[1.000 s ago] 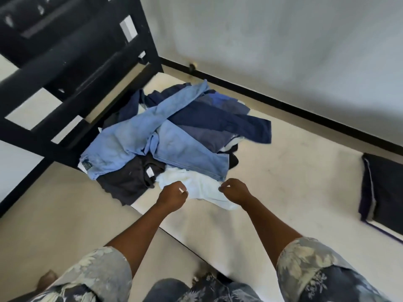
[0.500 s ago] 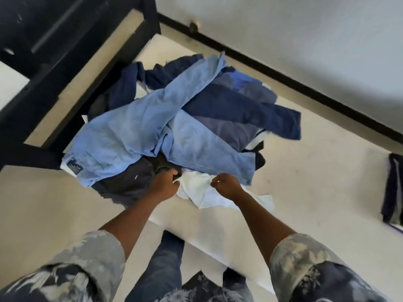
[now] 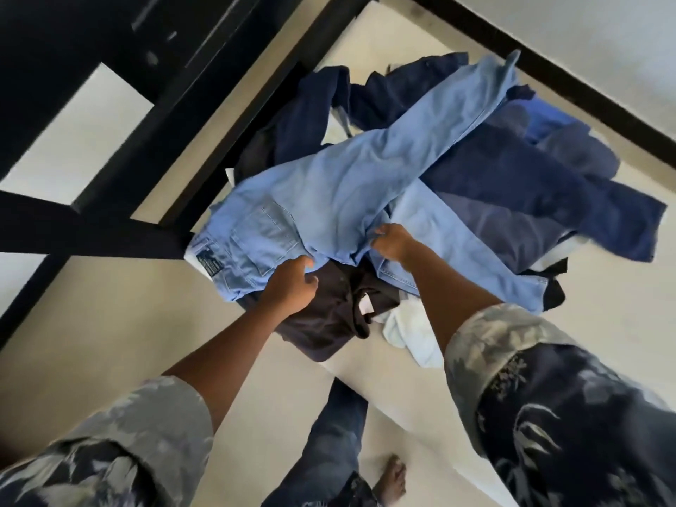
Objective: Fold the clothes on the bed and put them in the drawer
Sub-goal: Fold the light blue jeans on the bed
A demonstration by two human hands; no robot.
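A heap of clothes lies on the corner of the white bed [image 3: 603, 316]. On top is a pair of light blue jeans [image 3: 329, 199], spread across the heap. My left hand [image 3: 289, 283] grips the jeans near the waistband and back pocket. My right hand [image 3: 393, 241] pinches the jeans at the crotch fold. Under them lie a black garment [image 3: 329, 316], a white garment [image 3: 409, 331] and dark blue clothes [image 3: 530, 184]. No drawer is in view.
A black bed frame [image 3: 190, 115] runs diagonally at the upper left, right beside the heap. A black skirting strip [image 3: 585, 86] lines the grey wall at the upper right. My legs and a bare foot [image 3: 393, 473] stand at the bed's near edge.
Both hands left the white garment at the front of the heap and moved up onto the light blue jeans, taking hold of them. The view has moved closer to the heap.
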